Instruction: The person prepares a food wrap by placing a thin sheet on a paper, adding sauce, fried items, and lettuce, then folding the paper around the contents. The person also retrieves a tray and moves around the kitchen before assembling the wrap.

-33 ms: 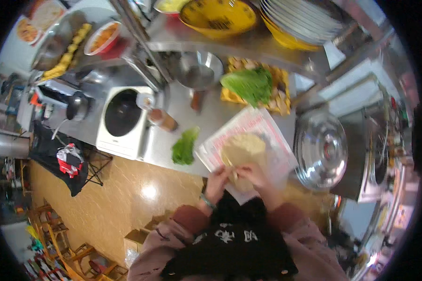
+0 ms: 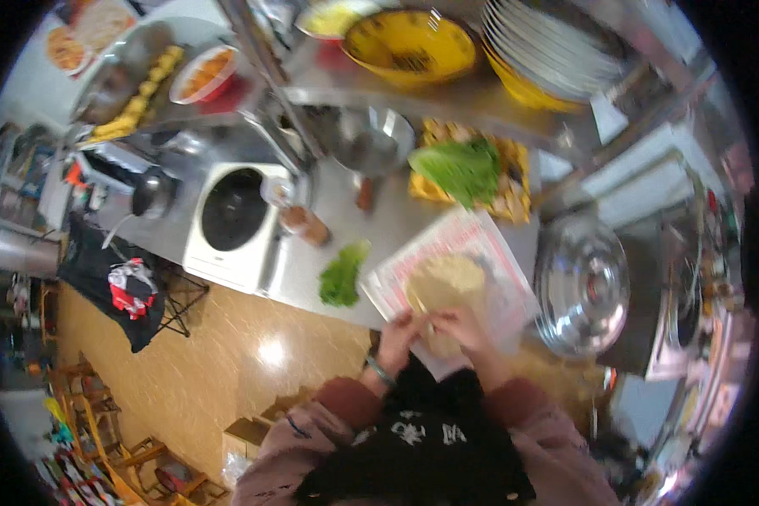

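1. Pinching at the near left part of a tan wrapper, the left hand and right hand meet with their fingertips almost touching. Fingers on both sides are curled and nearly closed, with a bit of the wrapper between them; blur hides the exact grip.
2. The wrapper lies just beyond the fingers and reaches back under the right hand. Its long axis runs roughly away from the body, the narrower end nearer the wrists and the broad end pointing forward.
3. At that broad end, ahead of the fingertips, shows a pale, rounded piece; whether it sits inside or on top of the wrapper I cannot tell.
4. Beneath wrapper and fingers, a white sheet with red print is turned diagonally, one corner pointing back at the body, the opposite one forward.
5. Left of the fingers and a little forward, a loose green leaf slants, its upper end leaning to the right.
6. Farther ahead of the fingers, a leafy green head lies across a yellow basket, its long axis mostly sideways.
7. Well to the right of the fingers stands a round, shiny metal lid.
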A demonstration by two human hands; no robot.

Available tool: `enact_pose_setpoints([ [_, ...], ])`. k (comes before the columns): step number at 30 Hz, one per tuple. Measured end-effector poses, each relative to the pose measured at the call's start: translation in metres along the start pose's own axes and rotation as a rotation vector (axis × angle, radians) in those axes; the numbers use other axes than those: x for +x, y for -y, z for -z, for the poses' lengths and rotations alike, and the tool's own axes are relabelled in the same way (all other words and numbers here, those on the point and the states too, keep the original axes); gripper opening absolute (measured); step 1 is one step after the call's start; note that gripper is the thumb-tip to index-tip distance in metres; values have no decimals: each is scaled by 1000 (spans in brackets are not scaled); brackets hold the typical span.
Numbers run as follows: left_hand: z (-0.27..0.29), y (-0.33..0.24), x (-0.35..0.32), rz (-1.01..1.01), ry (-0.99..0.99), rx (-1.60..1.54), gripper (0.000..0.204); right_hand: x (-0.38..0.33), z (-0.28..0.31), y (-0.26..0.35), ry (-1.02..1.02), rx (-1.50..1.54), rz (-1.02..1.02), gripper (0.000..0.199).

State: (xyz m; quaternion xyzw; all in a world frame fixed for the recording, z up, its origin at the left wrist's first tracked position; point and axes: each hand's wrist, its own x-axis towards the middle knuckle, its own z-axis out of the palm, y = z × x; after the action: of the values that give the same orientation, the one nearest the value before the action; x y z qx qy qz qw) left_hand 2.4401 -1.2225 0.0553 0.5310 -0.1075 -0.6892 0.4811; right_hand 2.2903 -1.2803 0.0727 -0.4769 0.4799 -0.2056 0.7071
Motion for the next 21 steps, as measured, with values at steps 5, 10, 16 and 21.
enact_pose_setpoints([
  [5,4,15,13,-11,-27,-151,26,9,-4,-6,-109,-277,-9,15],
  [10,11,27,23,22,-45,-274,25,15,16,-21,-470,125,-16,18],
  [16,18,1,31,140,290,-318,35,19,18,-32,-617,-146,121,37],
  [21,1,-29,34,192,349,29,45,22,-6,-30,-437,-355,254,65],
])
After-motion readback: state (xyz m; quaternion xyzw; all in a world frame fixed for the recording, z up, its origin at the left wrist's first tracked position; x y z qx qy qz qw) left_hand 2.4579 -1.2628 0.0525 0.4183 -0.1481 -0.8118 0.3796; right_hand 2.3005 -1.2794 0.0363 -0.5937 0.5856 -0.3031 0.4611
